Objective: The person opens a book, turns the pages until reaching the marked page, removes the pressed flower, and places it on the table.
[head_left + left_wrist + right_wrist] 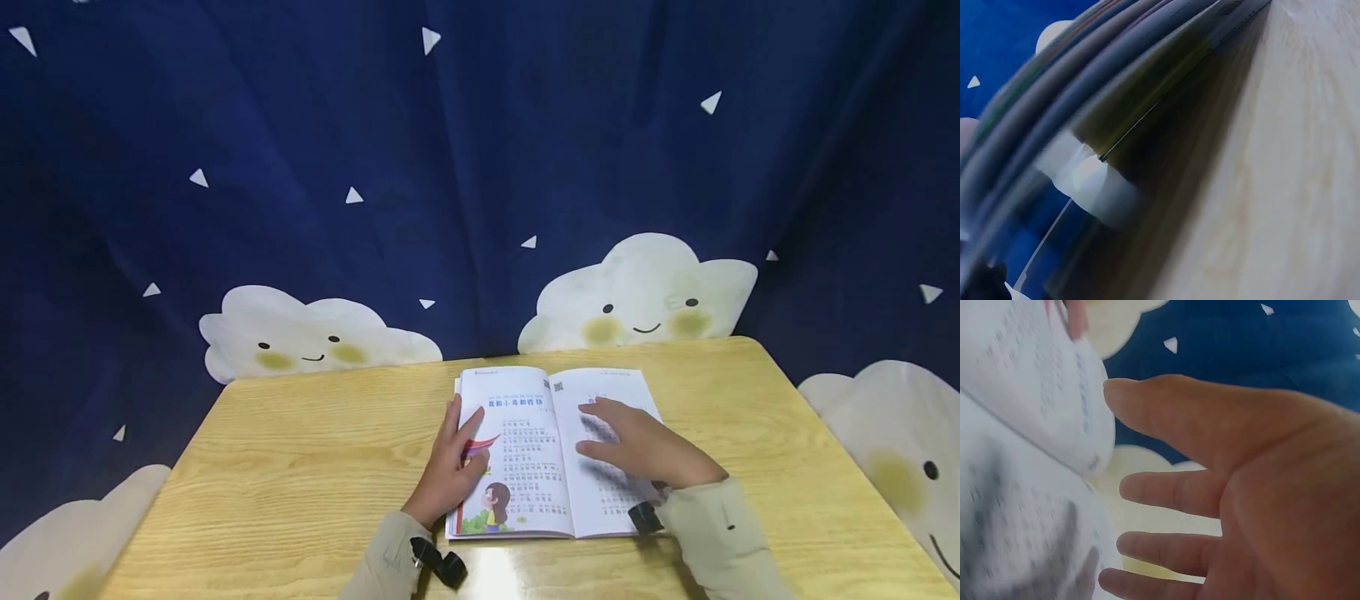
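An open book point(540, 492) with printed text and a drawing of a girl lies on the wooden table. My left hand point(452, 467) rests along the left page's outer edge, its fingers spread. Blurred, curved page edges point(1085, 81) stand off the tabletop in the left wrist view, where that hand is not seen. Over the right page, my right hand point(645, 446) has its fingers and thumb extended and holds nothing. The right wrist view shows this hand point(1260, 475) apart from the pages point(1016, 506), with shadows falling on the paper.
The light wooden table point(315, 467) extends on both sides of the book. Behind it hangs a dark blue curtain point(300, 167) with white triangles and smiling clouds. Each wrist wears a small black device, such as the left wrist camera point(442, 565).
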`<action>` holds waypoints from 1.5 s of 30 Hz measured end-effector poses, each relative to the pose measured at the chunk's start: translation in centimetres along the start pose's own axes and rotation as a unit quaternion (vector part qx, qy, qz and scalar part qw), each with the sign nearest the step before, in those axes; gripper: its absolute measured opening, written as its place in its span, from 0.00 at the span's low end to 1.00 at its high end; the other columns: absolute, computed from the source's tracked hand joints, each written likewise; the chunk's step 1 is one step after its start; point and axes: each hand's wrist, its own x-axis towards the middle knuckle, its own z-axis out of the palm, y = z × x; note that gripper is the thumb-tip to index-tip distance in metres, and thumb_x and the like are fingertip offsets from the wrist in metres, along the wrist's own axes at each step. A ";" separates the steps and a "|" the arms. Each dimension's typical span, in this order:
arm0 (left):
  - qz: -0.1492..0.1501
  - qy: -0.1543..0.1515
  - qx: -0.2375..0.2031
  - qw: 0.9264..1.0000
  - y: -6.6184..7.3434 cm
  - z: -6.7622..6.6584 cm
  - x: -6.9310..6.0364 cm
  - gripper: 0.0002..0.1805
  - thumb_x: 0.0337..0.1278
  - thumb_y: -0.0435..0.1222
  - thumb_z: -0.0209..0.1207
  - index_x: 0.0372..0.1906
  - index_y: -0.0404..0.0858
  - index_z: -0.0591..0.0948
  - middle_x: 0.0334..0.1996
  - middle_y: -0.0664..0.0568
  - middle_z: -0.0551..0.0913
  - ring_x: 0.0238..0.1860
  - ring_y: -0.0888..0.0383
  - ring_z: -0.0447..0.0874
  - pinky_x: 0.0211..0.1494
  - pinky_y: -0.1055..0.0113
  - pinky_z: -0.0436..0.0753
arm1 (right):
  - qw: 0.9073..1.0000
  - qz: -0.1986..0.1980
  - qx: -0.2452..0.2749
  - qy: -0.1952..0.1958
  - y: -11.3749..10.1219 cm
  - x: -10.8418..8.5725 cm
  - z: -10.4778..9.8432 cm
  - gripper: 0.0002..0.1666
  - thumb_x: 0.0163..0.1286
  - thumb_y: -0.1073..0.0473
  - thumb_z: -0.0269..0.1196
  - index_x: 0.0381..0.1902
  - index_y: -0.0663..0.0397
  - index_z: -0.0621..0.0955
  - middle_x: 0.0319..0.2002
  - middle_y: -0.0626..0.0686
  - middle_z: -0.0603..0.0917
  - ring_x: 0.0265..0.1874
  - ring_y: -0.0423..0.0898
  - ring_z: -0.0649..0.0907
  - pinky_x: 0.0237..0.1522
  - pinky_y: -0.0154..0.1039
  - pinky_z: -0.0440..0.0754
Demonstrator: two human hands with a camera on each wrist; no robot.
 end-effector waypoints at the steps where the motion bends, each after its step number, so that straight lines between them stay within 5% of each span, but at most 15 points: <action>1: 0.005 -0.004 0.012 1.000 0.0 0.1 0.0 0.33 0.61 0.38 0.56 0.72 0.42 0.65 0.77 0.42 0.41 0.76 0.43 0.34 0.73 0.41 0.42 | 1.000 0.010 0.003 0.003 0.4 -0.2 -0.2 0.41 0.65 0.39 0.62 0.67 0.58 0.70 0.69 0.66 0.64 0.69 0.65 0.61 0.66 0.62 0.60; 9: 0.032 -0.045 0.096 0.994 0.3 1.3 0.6 0.32 0.62 0.40 0.52 0.71 0.36 0.65 0.76 0.41 0.48 0.76 0.41 0.35 0.74 0.42 0.35 | 0.997 0.070 0.016 0.021 2.8 -2.0 -1.3 0.43 0.65 0.37 0.61 0.69 0.57 0.68 0.70 0.65 0.64 0.67 0.63 0.65 0.61 0.60 0.70; 15: 0.033 -0.084 0.122 0.988 0.9 1.5 0.9 0.34 0.68 0.49 0.48 0.72 0.34 0.62 0.75 0.41 0.50 0.76 0.43 0.38 0.74 0.44 0.37 | 0.993 0.106 0.040 0.031 4.2 -2.5 -1.5 0.47 0.64 0.36 0.62 0.71 0.59 0.64 0.72 0.66 0.59 0.70 0.68 0.56 0.66 0.67 0.57; 21: 0.021 -0.099 0.134 0.986 1.1 1.2 1.0 0.50 0.56 0.65 0.54 0.75 0.38 0.58 0.77 0.43 0.46 0.76 0.45 0.35 0.75 0.45 0.37 | 0.993 0.109 0.032 0.039 4.6 -1.9 -1.1 0.57 0.58 0.36 0.67 0.73 0.63 0.58 0.73 0.71 0.50 0.70 0.71 0.51 0.66 0.69 0.51; 31: 0.005 -0.096 0.148 0.984 0.8 0.7 0.6 0.54 0.47 0.66 0.59 0.74 0.40 0.59 0.76 0.42 0.46 0.76 0.45 0.36 0.75 0.47 0.38 | 0.991 0.118 0.039 0.041 4.8 -1.3 -1.1 0.65 0.55 0.38 0.70 0.75 0.66 0.49 0.73 0.72 0.43 0.71 0.71 0.45 0.67 0.69 0.48; 35: -0.008 -0.091 0.143 0.985 0.7 0.5 0.4 0.54 0.47 0.66 0.60 0.74 0.41 0.59 0.76 0.43 0.47 0.77 0.46 0.36 0.75 0.48 0.38 | 0.990 0.132 0.051 0.028 4.9 -1.3 -1.2 0.65 0.56 0.37 0.69 0.76 0.63 0.48 0.74 0.71 0.42 0.66 0.66 0.61 0.62 0.61 0.66; 37: -0.013 -0.090 0.142 0.986 0.6 0.4 0.2 0.54 0.47 0.66 0.60 0.74 0.42 0.59 0.76 0.43 0.46 0.77 0.47 0.35 0.75 0.48 0.38 | 0.988 0.141 0.067 0.022 4.9 -1.2 -1.2 0.65 0.56 0.37 0.69 0.76 0.60 0.47 0.75 0.68 0.43 0.56 0.61 0.70 0.49 0.53 0.78; 41: -0.013 -0.083 0.146 0.986 0.3 0.4 0.1 0.53 0.47 0.66 0.60 0.74 0.42 0.60 0.76 0.43 0.47 0.77 0.46 0.36 0.75 0.47 0.39 | 0.983 0.153 0.097 0.015 4.9 -1.0 -1.2 0.65 0.56 0.38 0.70 0.77 0.56 0.46 0.75 0.64 0.46 0.42 0.53 0.77 0.26 0.41 0.81; 45: -0.012 -0.077 0.150 0.986 0.1 0.5 0.0 0.53 0.47 0.66 0.60 0.74 0.42 0.60 0.76 0.42 0.48 0.76 0.45 0.37 0.75 0.47 0.39 | 0.985 0.142 0.099 0.016 4.9 -0.9 -1.2 0.65 0.55 0.39 0.70 0.77 0.57 0.46 0.74 0.63 0.50 0.44 0.53 0.78 0.37 0.46 0.83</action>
